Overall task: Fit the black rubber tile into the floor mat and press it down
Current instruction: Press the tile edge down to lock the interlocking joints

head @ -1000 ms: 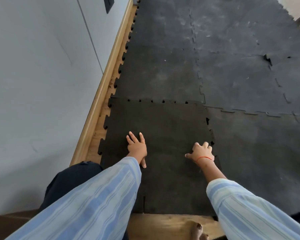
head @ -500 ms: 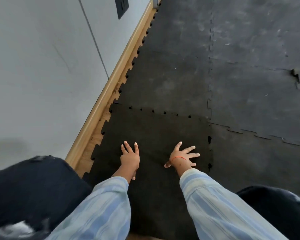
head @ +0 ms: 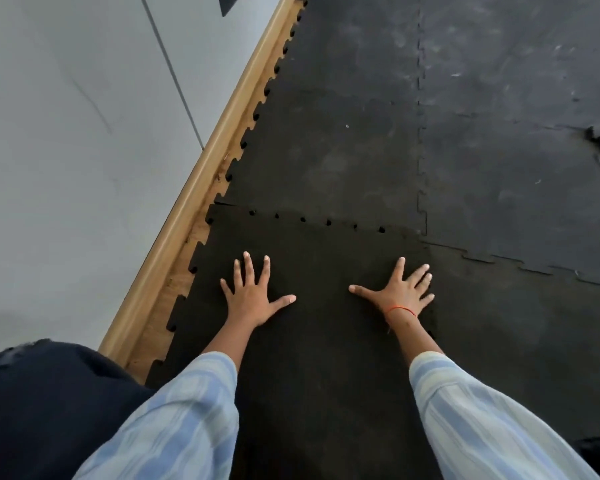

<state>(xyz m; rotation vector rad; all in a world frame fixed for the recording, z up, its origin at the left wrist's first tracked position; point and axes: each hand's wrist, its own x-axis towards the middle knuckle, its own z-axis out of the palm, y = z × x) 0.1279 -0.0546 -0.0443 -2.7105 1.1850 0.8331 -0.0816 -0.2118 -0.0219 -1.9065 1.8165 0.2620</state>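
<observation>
- One black rubber tile (head: 312, 341) lies flat at the lower middle of the view, darker and more matte than its neighbours, with a fine grainy surface and jigsaw-toothed edges.
- Its far edge, toward 12 o'clock, meets the floor mat (head: 499, 150); six small dark holes show along that seam where the teeth are not fully closed.
- Its edge toward 9 o'clock has five or so square teeth jutting over a strip of bare wooden floor (head: 167, 306).
- Two hands rest on the tile, palms down. The left hand (head: 253, 299) sits at about 10 o'clock from the tile's middle, fingers spread wide and gripping nothing.
- The right hand (head: 400, 294) lies at about 2 o'clock, near the tile's right edge, fingers likewise splayed flat and holding nothing; one thin red thread (head: 400, 310) circles its wrist.
- Two sleeves (head: 482, 420) of pale blue striped cloth cover the forearms.
- The laid mat shows at least four greyer, scuffed tiles with pale smudges, joined by wavy interlocking seams; at 2 o'clock one joint (head: 594, 140) stands slightly lifted.
- One light wooden skirting board (head: 201, 188) runs diagonally from 7 to 12 o'clock beside the mat.
- One smooth grey wall (head: 66, 133) fills the left, crossed by a thin vertical line.
- Dark cloth (head: 42, 410) fills the 7 o'clock corner.
</observation>
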